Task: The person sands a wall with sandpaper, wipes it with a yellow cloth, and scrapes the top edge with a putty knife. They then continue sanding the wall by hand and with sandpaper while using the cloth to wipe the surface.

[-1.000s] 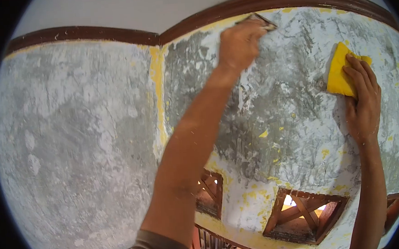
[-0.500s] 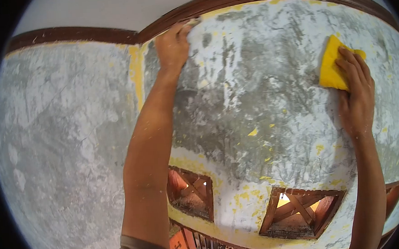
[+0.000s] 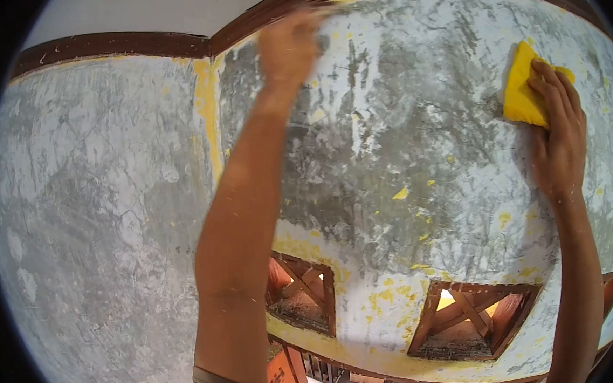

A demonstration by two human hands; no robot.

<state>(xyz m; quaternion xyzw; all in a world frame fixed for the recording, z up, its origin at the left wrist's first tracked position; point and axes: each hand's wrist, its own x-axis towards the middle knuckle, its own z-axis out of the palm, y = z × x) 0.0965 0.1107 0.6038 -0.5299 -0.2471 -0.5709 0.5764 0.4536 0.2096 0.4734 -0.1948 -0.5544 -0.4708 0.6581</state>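
High on the wall, my left hand (image 3: 289, 50) is closed, blurred by motion, close under the brown trim. A small, thin scraper (image 3: 327, 10) pokes out past its fingers against the wall's top edge; its shape is smeared. To the right, my right hand (image 3: 560, 116) presses a folded yellow cloth (image 3: 525, 87) against the wall, fingers over its right side. The wall (image 3: 416, 150) between the hands is patchy grey and white, with flecks of yellow paint.
Brown trim (image 3: 108, 44) runs between wall and ceiling. A yellow strip (image 3: 207, 113) marks the corner. Wood-framed vent openings with crossed slats (image 3: 476, 319) sit low in the wall. An orange-brown panel (image 3: 286, 377) and dark railing (image 3: 319, 368) show below.
My left hand has moved right along the top edge with the scraper. The right hand and cloth appear slightly right and higher, while the view has also shifted a little.
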